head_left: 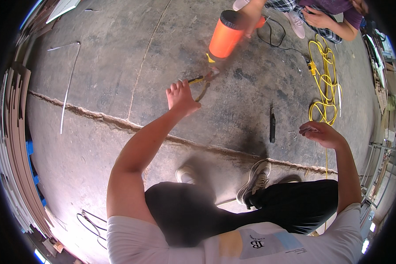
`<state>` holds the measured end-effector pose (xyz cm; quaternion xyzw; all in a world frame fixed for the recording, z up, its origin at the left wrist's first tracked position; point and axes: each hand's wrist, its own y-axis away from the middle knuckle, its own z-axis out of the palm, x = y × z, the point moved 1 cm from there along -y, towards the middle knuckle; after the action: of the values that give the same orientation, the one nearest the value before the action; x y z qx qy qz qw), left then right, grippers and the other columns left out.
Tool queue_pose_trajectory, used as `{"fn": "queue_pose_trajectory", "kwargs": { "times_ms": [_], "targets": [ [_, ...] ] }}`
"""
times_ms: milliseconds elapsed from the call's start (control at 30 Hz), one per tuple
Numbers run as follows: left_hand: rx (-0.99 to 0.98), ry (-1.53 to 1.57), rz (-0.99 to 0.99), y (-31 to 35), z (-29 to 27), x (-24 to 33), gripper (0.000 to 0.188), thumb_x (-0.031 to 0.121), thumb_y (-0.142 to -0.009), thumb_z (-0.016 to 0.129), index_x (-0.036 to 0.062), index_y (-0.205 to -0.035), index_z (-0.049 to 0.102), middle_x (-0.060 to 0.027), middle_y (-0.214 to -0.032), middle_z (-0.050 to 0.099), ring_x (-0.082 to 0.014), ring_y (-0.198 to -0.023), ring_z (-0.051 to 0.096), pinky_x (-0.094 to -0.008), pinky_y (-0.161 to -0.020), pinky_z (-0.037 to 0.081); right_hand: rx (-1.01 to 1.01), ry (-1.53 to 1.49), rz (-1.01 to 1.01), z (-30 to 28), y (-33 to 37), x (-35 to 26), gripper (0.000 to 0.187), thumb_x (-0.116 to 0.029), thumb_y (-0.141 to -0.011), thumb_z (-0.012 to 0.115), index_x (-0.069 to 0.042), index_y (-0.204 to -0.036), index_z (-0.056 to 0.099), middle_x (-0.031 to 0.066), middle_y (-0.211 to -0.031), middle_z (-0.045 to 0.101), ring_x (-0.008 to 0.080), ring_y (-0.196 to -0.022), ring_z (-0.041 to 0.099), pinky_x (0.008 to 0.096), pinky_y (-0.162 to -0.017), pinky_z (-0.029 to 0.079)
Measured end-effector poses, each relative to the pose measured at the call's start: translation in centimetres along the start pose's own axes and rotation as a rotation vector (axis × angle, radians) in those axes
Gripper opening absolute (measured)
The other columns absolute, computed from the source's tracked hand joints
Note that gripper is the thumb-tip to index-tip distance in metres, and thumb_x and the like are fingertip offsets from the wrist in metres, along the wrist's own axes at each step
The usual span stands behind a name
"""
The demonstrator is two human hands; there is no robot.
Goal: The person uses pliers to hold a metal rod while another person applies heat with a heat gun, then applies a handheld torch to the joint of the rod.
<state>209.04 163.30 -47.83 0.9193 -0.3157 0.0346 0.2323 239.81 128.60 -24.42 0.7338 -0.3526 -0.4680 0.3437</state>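
1. Two hands of the person wearing the camera. The left hand [180, 97] reaches out over the concrete floor [119, 66], its fingers [177, 86] spread open and holding nothing, the tips just beside the pliers.
2. The right hand [322, 133] is raised at the right, its fingers curled together in a pinch; something thin and small may be between them, but it is too small to tell.
3. One pair of pliers [201, 83] lies on the floor just beyond the left hand: yellow handles, dull metal head, jaws pointing toward the orange cylinder.
4. One orange cylinder [225, 35] with a black cap, smooth plastic and blurred, hangs above the floor in another person's hand.
5. One dark, slim tool [272, 125] lies flat on the floor, between the two hands and nearer the right.
6. One yellow cord [323, 83] lies in loose loops at the right; one thin black cable [275, 37] runs beside it.
7. The floor is rough grey concrete, stained, with one ragged crack [92, 115] crossing it left to right.
8. Two shoes [256, 178], pale with laces, are planted near the crack.
9. A stack of thin brown boards [17, 145] stands edge-on along the left.
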Motion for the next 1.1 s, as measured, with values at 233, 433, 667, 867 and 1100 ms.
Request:
{"fn": "queue_pose_trajectory", "kwargs": {
  "times_ms": [233,433,667,867,1100],
  "targets": [
    [0.034,-0.054,0.044,0.0,-0.1,-0.1,0.097,0.032,-0.066,0.080,0.0035,-0.149,0.039,-0.0129,-0.135,0.052,-0.0302,-0.129,0.046,-0.0434,-0.106,0.034,0.003,0.022,0.010,0.1,0.1,-0.7,0.033,-0.010,-0.102,0.062,-0.001,-0.134,0.062,0.0085,-0.123,0.069,0.0183,-0.117,0.065,0.0345,-0.106,0.051],
    [0.035,-0.089,0.083,0.1,0.1,-0.1,0.095,0.029,-0.066,0.078,0.0039,-0.149,0.038,-0.0125,-0.132,0.051,-0.0302,-0.126,0.046,-0.0442,-0.103,0.034,0.000,0.042,-0.010,0.0,0.0,-0.3,0.032,-0.010,-0.102,0.063,-0.001,-0.133,0.062,0.0084,-0.122,0.070,0.0183,-0.117,0.065,0.0344,-0.106,0.051],
    [0.029,-0.112,0.104,0.2,0.0,-0.1,0.096,0.030,-0.067,0.078,0.0040,-0.149,0.037,-0.0126,-0.132,0.050,-0.0305,-0.127,0.045,-0.0458,-0.104,0.033,0.002,0.014,0.002,0.1,0.0,-0.2,0.032,-0.010,-0.102,0.063,-0.001,-0.133,0.062,0.0079,-0.123,0.069,0.0180,-0.117,0.065,0.0340,-0.106,0.051],
    [0.012,-0.069,0.087,0.1,0.3,-0.1,0.100,0.032,-0.066,0.080,0.0040,-0.151,0.035,-0.0142,-0.138,0.049,-0.0322,-0.131,0.043,-0.0465,-0.107,0.033,0.005,0.011,0.012,0.1,0.0,-0.5,0.032,-0.009,-0.102,0.063,-0.001,-0.133,0.062,0.0079,-0.123,0.069,0.0181,-0.117,0.065,0.0343,-0.106,0.050],
    [-0.036,0.113,0.077,0.0,1.5,-0.3,0.113,0.037,-0.061,0.087,0.0025,-0.154,0.034,-0.0172,-0.144,0.048,-0.0367,-0.138,0.042,-0.0489,-0.115,0.035,0.013,0.045,0.006,0.1,0.1,-0.5,0.033,-0.010,-0.101,0.063,-0.001,-0.133,0.062,0.0084,-0.122,0.070,0.0185,-0.117,0.065,0.0347,-0.106,0.050]
  ]
}}
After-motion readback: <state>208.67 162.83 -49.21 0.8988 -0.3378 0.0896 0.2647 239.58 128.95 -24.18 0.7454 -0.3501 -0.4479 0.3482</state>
